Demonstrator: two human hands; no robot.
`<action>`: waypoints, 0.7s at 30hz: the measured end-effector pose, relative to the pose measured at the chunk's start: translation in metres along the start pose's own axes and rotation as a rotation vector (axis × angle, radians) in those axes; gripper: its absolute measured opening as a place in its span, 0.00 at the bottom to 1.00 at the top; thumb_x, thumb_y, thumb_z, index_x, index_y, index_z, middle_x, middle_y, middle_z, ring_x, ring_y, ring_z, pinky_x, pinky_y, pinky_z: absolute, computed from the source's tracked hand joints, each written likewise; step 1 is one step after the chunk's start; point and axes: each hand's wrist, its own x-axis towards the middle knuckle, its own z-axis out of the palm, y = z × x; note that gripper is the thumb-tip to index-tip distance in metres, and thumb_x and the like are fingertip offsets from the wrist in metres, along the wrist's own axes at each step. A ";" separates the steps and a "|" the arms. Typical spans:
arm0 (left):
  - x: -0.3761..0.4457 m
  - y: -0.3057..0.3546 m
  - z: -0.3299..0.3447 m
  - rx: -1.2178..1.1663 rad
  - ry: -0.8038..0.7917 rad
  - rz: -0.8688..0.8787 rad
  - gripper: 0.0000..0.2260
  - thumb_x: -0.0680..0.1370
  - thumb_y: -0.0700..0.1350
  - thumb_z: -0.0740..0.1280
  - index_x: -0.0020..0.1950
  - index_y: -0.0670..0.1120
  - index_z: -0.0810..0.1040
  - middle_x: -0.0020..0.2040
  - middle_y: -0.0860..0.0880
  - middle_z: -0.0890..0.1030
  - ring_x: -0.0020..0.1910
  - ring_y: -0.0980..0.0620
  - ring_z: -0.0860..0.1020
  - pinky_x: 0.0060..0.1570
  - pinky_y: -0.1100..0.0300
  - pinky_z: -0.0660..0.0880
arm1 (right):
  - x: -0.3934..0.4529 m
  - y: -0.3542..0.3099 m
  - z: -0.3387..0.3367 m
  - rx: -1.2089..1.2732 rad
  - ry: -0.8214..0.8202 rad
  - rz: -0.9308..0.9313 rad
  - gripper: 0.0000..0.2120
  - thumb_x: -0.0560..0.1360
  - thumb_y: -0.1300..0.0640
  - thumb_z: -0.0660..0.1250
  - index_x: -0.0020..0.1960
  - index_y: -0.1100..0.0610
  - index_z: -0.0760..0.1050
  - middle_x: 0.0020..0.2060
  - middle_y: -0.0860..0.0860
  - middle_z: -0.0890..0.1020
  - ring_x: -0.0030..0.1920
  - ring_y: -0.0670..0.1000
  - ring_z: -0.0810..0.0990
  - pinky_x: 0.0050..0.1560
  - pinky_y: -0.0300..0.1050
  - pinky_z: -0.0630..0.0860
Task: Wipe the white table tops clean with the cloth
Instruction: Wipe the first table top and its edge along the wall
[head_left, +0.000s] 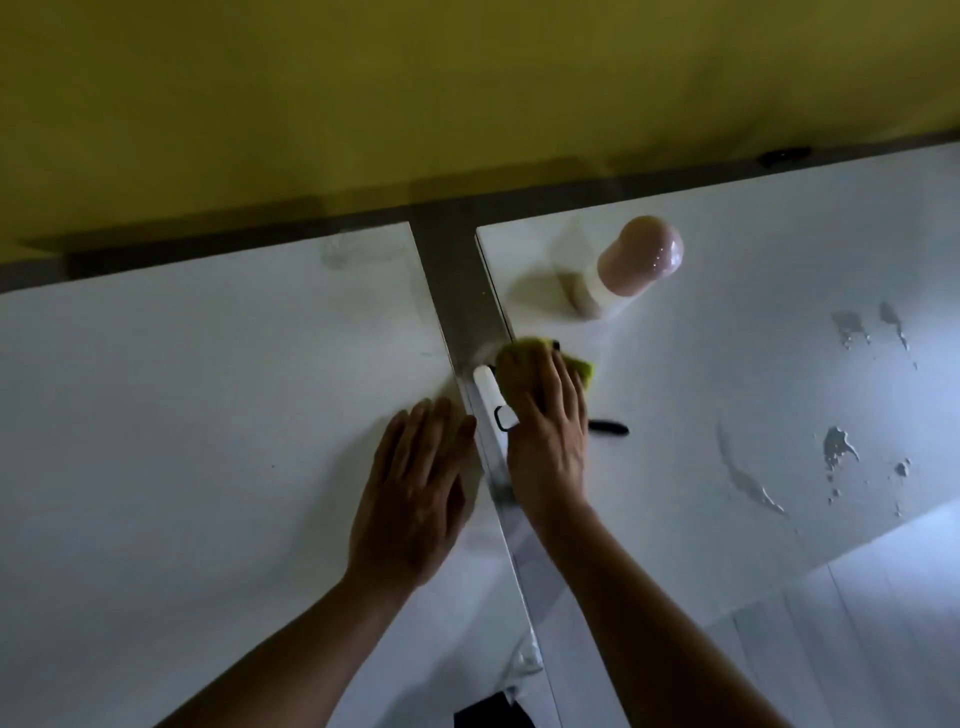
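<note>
- Left table: white top, bare where it shows, faint smear near its far edge.
- Left hand: lies flat on the left table by its right edge, fingers straight and spread, holding nothing.
- Grey strip runs between the two tables; a white bar with a dark loop at its near end lies along it, just beside the right hand.
- Right hand: presses down on the cloth, fingers stretched over it.
- Cloth: yellow-green, bunched, on the left edge of the right table, mostly under the fingers.
- Black pen-like thing on the right table, partly hidden behind the right hand.
- Pink-capped white bottle farther back.
- Wet patches on the right side.
- Yellow wall behind.
</note>
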 end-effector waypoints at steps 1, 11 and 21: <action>0.000 0.000 0.000 -0.008 0.004 0.002 0.26 0.88 0.53 0.51 0.84 0.44 0.61 0.83 0.39 0.62 0.83 0.38 0.60 0.78 0.37 0.63 | -0.014 0.002 -0.003 -0.013 0.006 0.007 0.32 0.72 0.68 0.60 0.75 0.53 0.71 0.77 0.58 0.66 0.80 0.60 0.58 0.75 0.64 0.63; 0.000 0.001 0.001 0.009 -0.033 -0.006 0.29 0.82 0.49 0.55 0.85 0.46 0.59 0.85 0.41 0.57 0.83 0.39 0.57 0.81 0.41 0.58 | 0.106 -0.019 0.037 -0.056 0.021 -0.040 0.37 0.68 0.69 0.75 0.75 0.57 0.71 0.75 0.62 0.67 0.76 0.67 0.63 0.70 0.71 0.67; 0.003 -0.003 0.001 0.001 0.001 -0.010 0.29 0.83 0.49 0.53 0.85 0.47 0.58 0.85 0.42 0.56 0.85 0.43 0.54 0.82 0.43 0.55 | 0.152 -0.030 0.056 -0.131 0.062 -0.072 0.29 0.70 0.68 0.74 0.70 0.61 0.75 0.70 0.65 0.73 0.72 0.67 0.70 0.72 0.65 0.68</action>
